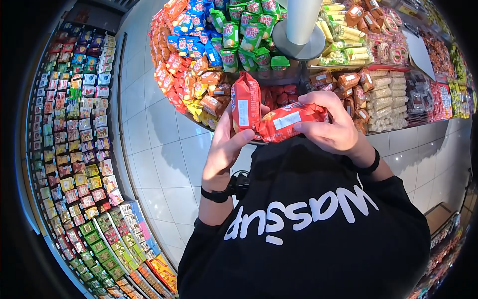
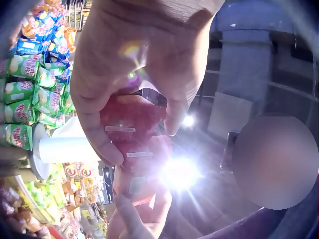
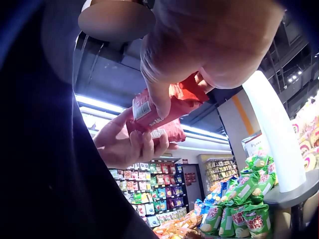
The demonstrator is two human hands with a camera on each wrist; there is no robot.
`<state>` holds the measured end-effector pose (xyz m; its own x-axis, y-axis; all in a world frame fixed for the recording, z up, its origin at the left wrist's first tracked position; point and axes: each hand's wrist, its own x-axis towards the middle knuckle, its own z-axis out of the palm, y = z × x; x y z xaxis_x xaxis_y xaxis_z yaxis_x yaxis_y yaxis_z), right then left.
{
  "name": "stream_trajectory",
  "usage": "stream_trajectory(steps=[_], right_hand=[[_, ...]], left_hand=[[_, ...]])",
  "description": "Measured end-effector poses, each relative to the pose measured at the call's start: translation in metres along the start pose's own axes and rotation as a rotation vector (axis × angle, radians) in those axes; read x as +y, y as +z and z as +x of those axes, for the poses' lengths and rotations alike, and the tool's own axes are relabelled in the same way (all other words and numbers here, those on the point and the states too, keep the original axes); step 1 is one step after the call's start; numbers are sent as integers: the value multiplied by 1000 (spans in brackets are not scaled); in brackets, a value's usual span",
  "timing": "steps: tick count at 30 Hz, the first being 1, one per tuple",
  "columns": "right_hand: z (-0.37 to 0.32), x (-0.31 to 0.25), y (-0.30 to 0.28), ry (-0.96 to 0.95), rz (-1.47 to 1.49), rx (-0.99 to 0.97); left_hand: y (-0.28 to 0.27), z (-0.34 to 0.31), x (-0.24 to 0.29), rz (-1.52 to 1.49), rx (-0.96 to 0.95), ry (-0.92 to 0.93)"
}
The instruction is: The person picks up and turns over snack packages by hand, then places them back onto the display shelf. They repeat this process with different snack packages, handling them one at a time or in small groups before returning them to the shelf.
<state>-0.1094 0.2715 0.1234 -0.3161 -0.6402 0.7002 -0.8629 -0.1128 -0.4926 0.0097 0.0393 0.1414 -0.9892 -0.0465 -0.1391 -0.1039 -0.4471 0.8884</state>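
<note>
My left hand (image 1: 221, 149) grips a red snack packet (image 1: 246, 102) that stands upright, with a white label facing me. Its thumb reaches the packet's lower corner. To the right, my right hand (image 1: 338, 122) holds a second red snack packet (image 1: 289, 121), tilted, its white label also turned up. The two packets meet at their edges in the head view. Seen from the right wrist, the right hand's thumb lies along one packet (image 3: 149, 110), and the left hand (image 3: 117, 148) curls its fingers under the other. Glare washes out part of the packets in the left wrist view.
A snack stand lies just beyond the hands, heaped with green packets (image 1: 249, 32), blue packets (image 1: 201, 47) and brown packets (image 1: 348, 84). A white post (image 1: 301, 22) rises from a round grey base. Left of the tiled floor (image 1: 154, 164) runs a shelf of small packages (image 1: 74, 129).
</note>
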Motion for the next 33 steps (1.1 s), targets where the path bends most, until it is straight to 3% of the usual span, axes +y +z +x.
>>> stream_trajectory(steps=[15,26,31,33], right_hand=[[-6,3,0,14,18,-55],[-8,5,4,63,198,-155],[-4,8,6,57,202,-176],[-1,8,8,66,181,-228]], left_hand=[[-11,-1,4,153,-73,-73],[-24,-2,23,281,-273,-173],[-29,-4,9,254,-323,-89],[-34,-4,4,303,-277,-206]])
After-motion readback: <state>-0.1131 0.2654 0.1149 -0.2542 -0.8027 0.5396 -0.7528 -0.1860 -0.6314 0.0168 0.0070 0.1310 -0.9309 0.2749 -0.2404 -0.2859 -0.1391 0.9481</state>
